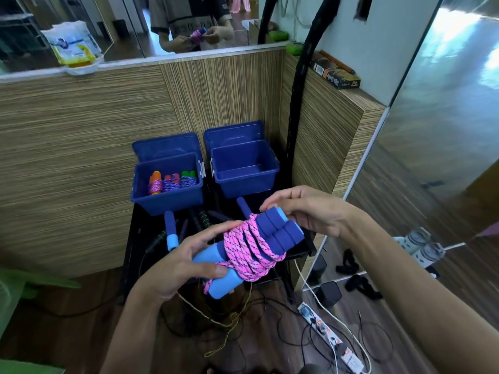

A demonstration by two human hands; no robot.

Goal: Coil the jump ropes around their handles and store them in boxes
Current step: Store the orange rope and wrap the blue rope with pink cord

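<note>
Both hands are holding one jump rope bundle above the near edge of the black table [302, 249]. Left hand [186, 260] is gripping the light-blue ends of the two blue handles [272, 233], thumb lying across them and fingers curled behind. Right hand [305, 209] is pinching the dark foam ends of those handles, fingertips bent over the upper one. Pink rope [248, 247] is sitting wound in many turns around the middle of the paired handles, with a short loop hanging below the left thumb.

Beyond the bundle, on the far part of the table, two blue boxes are standing side by side with lids raised behind them. Left box [167, 198] is holding three coiled ropes [172, 182] with orange, red and green handles. Right box [244, 171] is showing only its bare floor. Between the boxes and the bundle, loose ropes [171, 230] are lying uncoiled on the table. Below the table, a power strip [332, 338] and cables are lying on the wooden floor.
</note>
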